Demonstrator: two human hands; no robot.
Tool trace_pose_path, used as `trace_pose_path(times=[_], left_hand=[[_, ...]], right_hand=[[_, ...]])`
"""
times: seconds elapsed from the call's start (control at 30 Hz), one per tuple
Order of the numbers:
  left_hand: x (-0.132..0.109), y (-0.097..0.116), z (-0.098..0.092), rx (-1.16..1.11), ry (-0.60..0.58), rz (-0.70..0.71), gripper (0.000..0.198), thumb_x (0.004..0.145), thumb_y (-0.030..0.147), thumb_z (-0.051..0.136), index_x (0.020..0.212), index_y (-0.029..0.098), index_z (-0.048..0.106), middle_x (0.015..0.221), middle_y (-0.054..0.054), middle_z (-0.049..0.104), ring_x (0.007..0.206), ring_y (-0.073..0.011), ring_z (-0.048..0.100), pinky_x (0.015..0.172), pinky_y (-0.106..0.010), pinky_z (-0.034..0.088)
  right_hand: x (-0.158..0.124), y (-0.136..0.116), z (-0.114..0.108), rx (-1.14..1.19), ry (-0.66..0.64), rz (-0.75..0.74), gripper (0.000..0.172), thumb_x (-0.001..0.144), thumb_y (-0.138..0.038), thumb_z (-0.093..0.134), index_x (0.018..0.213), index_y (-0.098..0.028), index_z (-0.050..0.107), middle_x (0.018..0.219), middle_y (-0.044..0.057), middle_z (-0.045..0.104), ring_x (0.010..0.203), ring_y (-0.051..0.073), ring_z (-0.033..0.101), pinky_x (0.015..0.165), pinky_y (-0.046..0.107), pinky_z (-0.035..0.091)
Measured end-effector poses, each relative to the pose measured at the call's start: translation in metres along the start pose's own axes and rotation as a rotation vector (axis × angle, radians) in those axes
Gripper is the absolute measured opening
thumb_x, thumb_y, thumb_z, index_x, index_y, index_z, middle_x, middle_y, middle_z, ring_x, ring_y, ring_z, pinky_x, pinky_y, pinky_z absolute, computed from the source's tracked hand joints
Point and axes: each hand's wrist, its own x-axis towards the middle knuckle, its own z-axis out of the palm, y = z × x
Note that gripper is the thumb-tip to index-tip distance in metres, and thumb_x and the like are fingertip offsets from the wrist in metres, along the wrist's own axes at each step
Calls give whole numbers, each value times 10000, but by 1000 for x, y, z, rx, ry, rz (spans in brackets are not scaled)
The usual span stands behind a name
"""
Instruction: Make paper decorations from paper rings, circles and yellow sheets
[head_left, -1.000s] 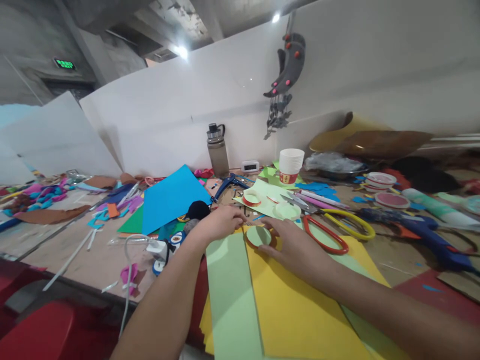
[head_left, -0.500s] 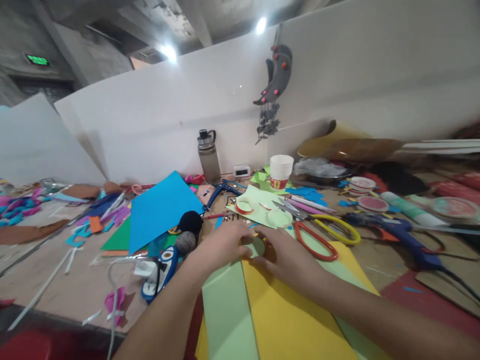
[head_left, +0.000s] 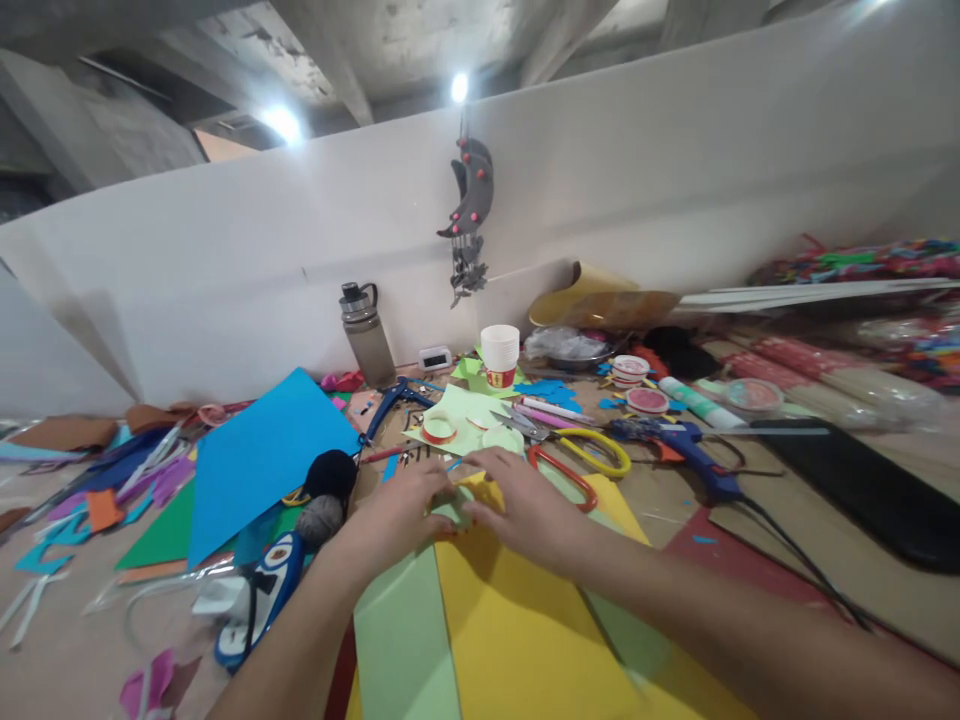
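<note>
A small round piece of pale green paper is between my two hands, low over the paper sheets. My left hand pinches its left side with thumb and fingers. On the opposite side, my right hand has its thumb and curled fingers at the edge. Part of the piece is hidden by the fingers. Beneath the hands lie a yellow sheet and a pale green strip. Just beyond are light green paper with round cut pieces on it, and scissors with a red-orange loop and a yellow loop.
A blue glue gun with a cord lies at right, near a black flat object. Stacked paper cups and a bottle stand by the white partition. At left are a blue sheet and yarn balls.
My view has turned to the right, so the table's things appear farther left, and more of the right side shows. Both hands stay at the round green paper, with slight finger shifts.
</note>
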Motion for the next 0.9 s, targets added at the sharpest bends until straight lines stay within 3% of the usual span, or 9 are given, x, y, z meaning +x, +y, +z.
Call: trace_pose_path(times=[0.13,0.3,0.43,0.63,0.9], left_hand=[[0,2,-3,49,-12,-5,237,761,318,690,975,218,664,1089,-38,630,1031,-223,578,884,-320,443],[-1,8,-5,72,-11,-40,284,767,335,693,1026,223,665,1207,-49,629,1139,-244,560,936,-319,430],[0,6,-4,93,-29,-26,324,766,327,694,1069,217,658,1252,-68,605,1180,-263,540,959,-332,420],[-1,-2,0,102,-11,36,306,779,339,681,1045,190,655,1144,-72,612,1059,-243,581,883,-325,451],[-6,6,0,143,-26,26,342,766,328,694,1076,186,662,1129,-84,618,1049,-258,585,866,-339,465]], right_hand=[[14,9,-44,-81,190,61,225,883,-297,548,1035,-167,651,1038,110,681,977,230,614,881,377,469],[14,15,-101,-85,447,185,255,843,-356,570,999,-191,684,962,79,718,832,217,648,764,363,504],[8,13,-122,-91,534,194,274,816,-381,577,972,-192,700,893,71,727,785,213,646,735,349,501],[7,11,-114,-102,429,206,277,813,-385,563,957,-196,706,861,61,736,734,211,653,679,344,497],[24,5,-69,-138,123,70,229,867,-374,524,900,-232,701,801,21,738,700,191,648,643,302,471]])
